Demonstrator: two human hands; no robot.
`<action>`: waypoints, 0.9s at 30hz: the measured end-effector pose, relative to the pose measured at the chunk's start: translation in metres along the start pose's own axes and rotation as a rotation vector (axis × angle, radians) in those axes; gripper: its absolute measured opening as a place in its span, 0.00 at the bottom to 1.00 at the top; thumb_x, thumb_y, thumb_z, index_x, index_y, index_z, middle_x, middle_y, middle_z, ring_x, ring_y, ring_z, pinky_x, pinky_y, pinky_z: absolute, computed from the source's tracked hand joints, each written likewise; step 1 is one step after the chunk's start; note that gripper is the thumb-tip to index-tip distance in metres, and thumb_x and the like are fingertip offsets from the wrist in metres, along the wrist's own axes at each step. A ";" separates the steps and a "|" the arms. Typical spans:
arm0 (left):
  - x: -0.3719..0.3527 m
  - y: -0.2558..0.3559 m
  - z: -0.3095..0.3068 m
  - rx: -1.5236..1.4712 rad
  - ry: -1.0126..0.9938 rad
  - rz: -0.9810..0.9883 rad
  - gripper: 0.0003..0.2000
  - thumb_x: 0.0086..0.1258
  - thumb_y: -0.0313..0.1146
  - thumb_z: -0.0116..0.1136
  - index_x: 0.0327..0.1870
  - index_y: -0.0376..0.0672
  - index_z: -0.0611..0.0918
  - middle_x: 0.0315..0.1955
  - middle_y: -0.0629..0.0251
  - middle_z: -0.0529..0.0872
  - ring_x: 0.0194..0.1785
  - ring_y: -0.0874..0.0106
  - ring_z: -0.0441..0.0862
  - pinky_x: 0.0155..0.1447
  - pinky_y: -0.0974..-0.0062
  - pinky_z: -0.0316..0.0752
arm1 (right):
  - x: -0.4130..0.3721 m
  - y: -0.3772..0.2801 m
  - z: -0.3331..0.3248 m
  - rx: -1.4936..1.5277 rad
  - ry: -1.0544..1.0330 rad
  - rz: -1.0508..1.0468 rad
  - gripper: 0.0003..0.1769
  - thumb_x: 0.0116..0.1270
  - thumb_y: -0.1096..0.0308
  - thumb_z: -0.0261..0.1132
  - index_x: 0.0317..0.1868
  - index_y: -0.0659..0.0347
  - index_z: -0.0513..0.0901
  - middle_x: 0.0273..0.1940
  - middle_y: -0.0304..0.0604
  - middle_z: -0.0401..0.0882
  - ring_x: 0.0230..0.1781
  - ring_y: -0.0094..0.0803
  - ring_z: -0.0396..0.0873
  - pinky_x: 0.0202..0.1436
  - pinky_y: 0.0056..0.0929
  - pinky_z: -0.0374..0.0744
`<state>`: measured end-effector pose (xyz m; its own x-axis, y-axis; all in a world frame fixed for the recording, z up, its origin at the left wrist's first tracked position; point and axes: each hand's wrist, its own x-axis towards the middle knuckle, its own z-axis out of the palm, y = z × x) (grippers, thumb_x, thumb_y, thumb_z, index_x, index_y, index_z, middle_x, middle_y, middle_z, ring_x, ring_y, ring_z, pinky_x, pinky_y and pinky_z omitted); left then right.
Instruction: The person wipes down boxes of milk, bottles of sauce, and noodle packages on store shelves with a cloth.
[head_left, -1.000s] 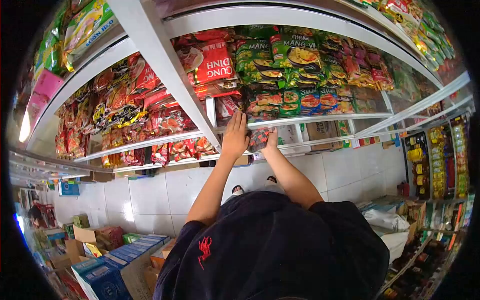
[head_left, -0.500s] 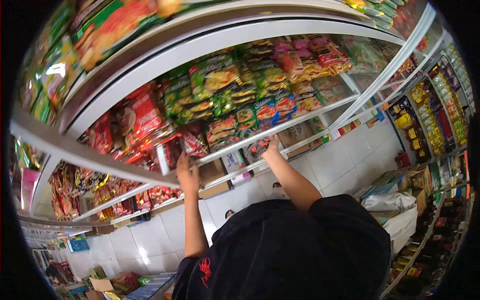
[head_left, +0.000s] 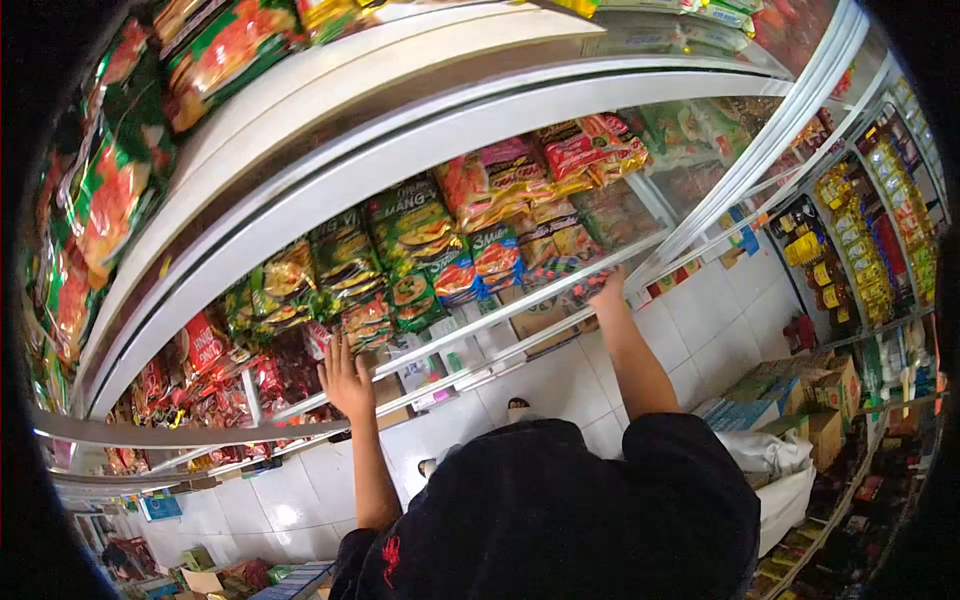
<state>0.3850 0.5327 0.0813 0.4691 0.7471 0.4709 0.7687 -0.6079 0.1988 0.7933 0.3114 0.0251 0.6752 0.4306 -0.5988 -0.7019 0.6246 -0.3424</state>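
Along the front rail (head_left: pixel 480 325) of a glass-fronted shelf, my right hand (head_left: pixel 606 288) is closed on a dark cloth (head_left: pixel 572 283) with red marks. The cloth lies against the rail, and part of it is hidden by the fingers. My left hand (head_left: pixel 347 382) rests at the same rail farther left, its fingers stretched out and nothing seen in it. Just behind the hands are rows of instant noodle packets: green ones (head_left: pixel 415 225), blue-and-red ones (head_left: pixel 495 258) and red ones (head_left: pixel 595 150).
Above, a white shelf edge (head_left: pixel 430 115) curves across, with more noodle packets (head_left: pixel 235 60) over it. Sliding glass frames (head_left: pixel 770 150) stand at right. Cardboard boxes (head_left: pixel 825 420) and a white sack (head_left: pixel 790 480) are behind my right side. White floor tiles (head_left: pixel 690 330) lie below.
My right hand has moved right along the rail with the cloth. My view and body have shifted right too, so the packets appear farther left. The left hand has also shifted along the shelf.
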 end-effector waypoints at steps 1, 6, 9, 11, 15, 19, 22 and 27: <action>0.000 0.001 -0.002 -0.009 0.011 0.001 0.20 0.64 0.40 0.44 0.57 0.50 0.72 0.59 0.66 0.69 0.62 0.64 0.65 0.65 0.58 0.53 | 0.068 -0.021 -0.047 -0.057 0.007 -0.075 0.24 0.61 0.42 0.40 0.32 0.54 0.70 0.27 0.39 0.69 0.17 0.33 0.66 0.25 0.40 0.70; 0.000 0.002 -0.005 -0.011 -0.007 0.018 0.20 0.62 0.37 0.44 0.57 0.51 0.72 0.59 0.66 0.69 0.63 0.62 0.64 0.65 0.56 0.52 | 0.039 -0.051 -0.036 -0.151 0.232 -0.176 0.23 0.61 0.42 0.42 0.31 0.54 0.70 0.21 0.35 0.67 0.14 0.31 0.64 0.16 0.37 0.66; -0.001 0.000 -0.001 0.004 0.005 0.017 0.20 0.61 0.36 0.44 0.57 0.50 0.72 0.59 0.66 0.69 0.62 0.62 0.65 0.65 0.57 0.52 | 0.025 -0.027 -0.084 -0.185 -0.052 -0.138 0.24 0.63 0.45 0.41 0.38 0.57 0.73 0.31 0.42 0.76 0.26 0.34 0.73 0.27 0.34 0.73; 0.000 0.004 -0.003 0.028 0.003 0.014 0.19 0.62 0.35 0.42 0.56 0.50 0.73 0.59 0.66 0.70 0.62 0.62 0.65 0.65 0.58 0.53 | 0.012 -0.011 -0.132 -0.274 -0.096 -0.147 0.25 0.64 0.46 0.42 0.45 0.58 0.73 0.40 0.45 0.77 0.38 0.36 0.75 0.42 0.35 0.74; 0.000 0.003 -0.001 0.029 0.027 0.024 0.18 0.62 0.34 0.44 0.54 0.46 0.74 0.57 0.62 0.71 0.61 0.60 0.65 0.65 0.59 0.53 | -0.092 -0.016 -0.057 -0.322 -0.236 -0.011 0.24 0.65 0.49 0.49 0.49 0.60 0.73 0.43 0.43 0.77 0.42 0.36 0.76 0.48 0.36 0.75; 0.009 0.053 -0.019 -0.587 0.020 0.021 0.17 0.54 0.28 0.54 0.47 0.37 0.75 0.46 0.55 0.76 0.52 0.56 0.70 0.57 0.62 0.61 | -0.147 -0.024 0.006 -0.534 -0.220 0.068 0.23 0.62 0.54 0.55 0.49 0.64 0.73 0.42 0.42 0.76 0.42 0.31 0.75 0.46 0.30 0.73; 0.009 0.120 -0.034 -0.848 -0.516 0.148 0.25 0.55 0.36 0.60 0.53 0.36 0.71 0.50 0.51 0.75 0.54 0.56 0.70 0.59 0.64 0.62 | -0.184 -0.004 0.049 -0.963 -0.421 -0.021 0.25 0.62 0.53 0.56 0.51 0.66 0.72 0.45 0.40 0.75 0.42 0.26 0.74 0.47 0.25 0.72; -0.008 0.148 -0.020 -0.978 -0.571 0.160 0.28 0.55 0.40 0.63 0.54 0.33 0.69 0.46 0.46 0.76 0.49 0.62 0.76 0.53 0.69 0.69 | -0.201 0.064 0.073 -0.820 -0.518 -0.014 0.22 0.60 0.60 0.60 0.49 0.66 0.72 0.42 0.38 0.75 0.39 0.24 0.73 0.44 0.22 0.71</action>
<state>0.4866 0.4314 0.1246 0.8525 0.5032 0.1416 0.1321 -0.4694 0.8730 0.6297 0.3121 0.1763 0.5634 0.7826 -0.2647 -0.5001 0.0680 -0.8633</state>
